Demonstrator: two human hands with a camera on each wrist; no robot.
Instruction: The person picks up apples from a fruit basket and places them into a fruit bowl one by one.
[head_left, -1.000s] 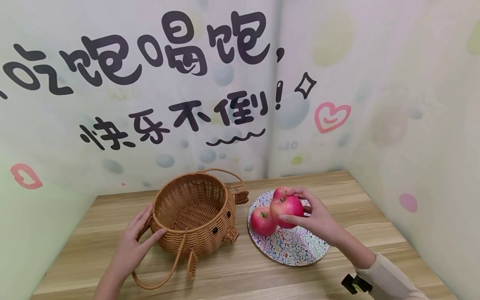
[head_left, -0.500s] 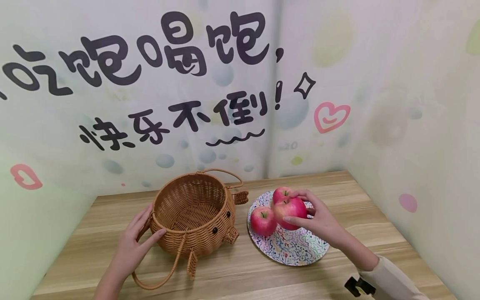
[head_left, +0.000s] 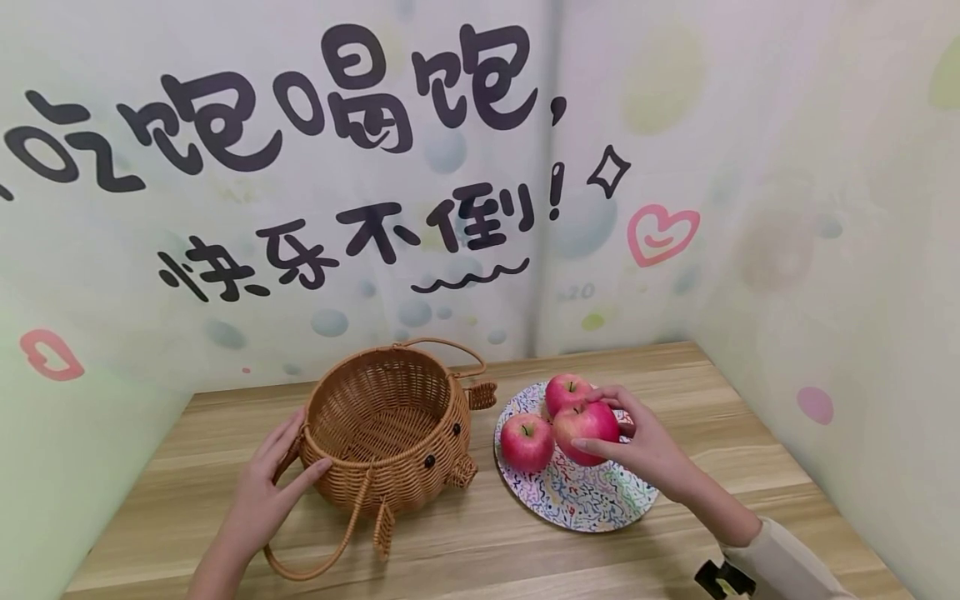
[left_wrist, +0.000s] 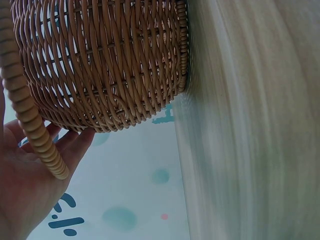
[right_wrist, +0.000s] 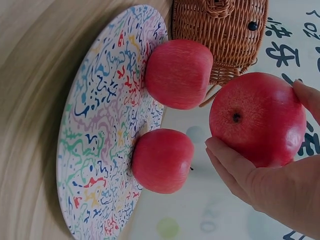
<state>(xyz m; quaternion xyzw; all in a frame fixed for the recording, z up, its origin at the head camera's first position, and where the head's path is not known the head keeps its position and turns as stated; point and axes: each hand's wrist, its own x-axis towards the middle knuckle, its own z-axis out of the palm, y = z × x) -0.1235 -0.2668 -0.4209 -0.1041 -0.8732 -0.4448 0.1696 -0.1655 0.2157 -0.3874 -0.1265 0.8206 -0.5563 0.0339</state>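
Observation:
My left hand [head_left: 258, 492] rests against the left side of a brown wicker basket [head_left: 408, 475], thumb by the rim. In the left wrist view its fingers [left_wrist: 80, 142] lie almost straight on the woven wall, behind the looped handle [left_wrist: 30, 100]. My right hand [head_left: 652, 454] holds a red apple [head_left: 588, 429] between thumb and fingers. The right wrist view has this held apple [right_wrist: 257, 120] raised off the patterned round plate [right_wrist: 100, 120]. Two more red apples sit on the plate, one at the left [head_left: 527, 443] and one at the back [head_left: 566, 390].
The basket has an animal face with black eyes and a snout [head_left: 463, 473], and its front handle [head_left: 315, 571] hangs down to the wooden table [head_left: 510, 558]. Behind the table stands a printed wall [head_left: 480, 317], with another wall [head_left: 840, 317] along the right.
My right hand has shifted slightly right and down with the apple, showing more of the back apple. The left hand and basket have stayed put.

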